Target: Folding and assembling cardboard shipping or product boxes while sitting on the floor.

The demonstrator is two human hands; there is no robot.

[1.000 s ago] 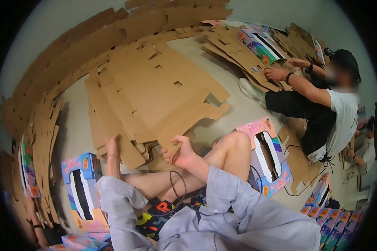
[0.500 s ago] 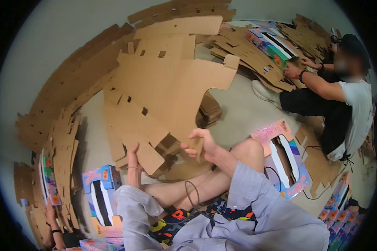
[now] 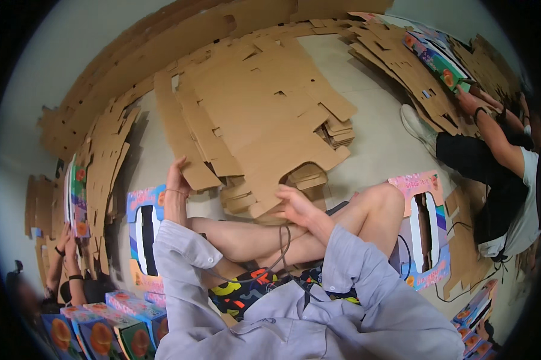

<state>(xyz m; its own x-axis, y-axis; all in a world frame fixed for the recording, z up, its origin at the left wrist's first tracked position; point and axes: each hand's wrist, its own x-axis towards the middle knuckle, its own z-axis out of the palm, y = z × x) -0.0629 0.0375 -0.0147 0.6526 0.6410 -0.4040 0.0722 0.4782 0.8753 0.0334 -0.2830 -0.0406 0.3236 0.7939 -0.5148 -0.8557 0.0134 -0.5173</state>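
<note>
Brown cardboard before both hands: taking the middle of the view as the clock's hub, touching at nine o'clock the near end of a long brown strip (image 3: 198, 173) with the left hand (image 3: 176, 182), standing upright with some fingers hidden; being unable to tell whether gripping or just steadying. Touching, close to the hub toward five o'clock, the near edge of a notched cardboard sheet (image 3: 252, 120) with the right hand (image 3: 299, 207), bending the fingers loosely; again being unable to tell whether pinching. Spreading flat from the hub toward twelve o'clock with that sheet, covering a stack (image 3: 337, 133) and showing layered edges toward two o'clock. Crossing bare legs (image 3: 246, 237) toward six o'clock, seeing a looped dark cable (image 3: 287, 240) in front of them. Flanking the knees with colourful slotted boxes: a left box (image 3: 140, 237) at eight o'clock, a right box (image 3: 406, 235) nearer four. Passing farther out to a row of boxes (image 3: 102, 333) between seven and eight, and a cardboard pile (image 3: 105, 180) at nine. Noticing a co-worker (image 3: 480, 174) sitting at three o'clock, reaching toward a printed box (image 3: 435, 63) at two, and another person's hands (image 3: 68, 234) between eight and nine.
</note>
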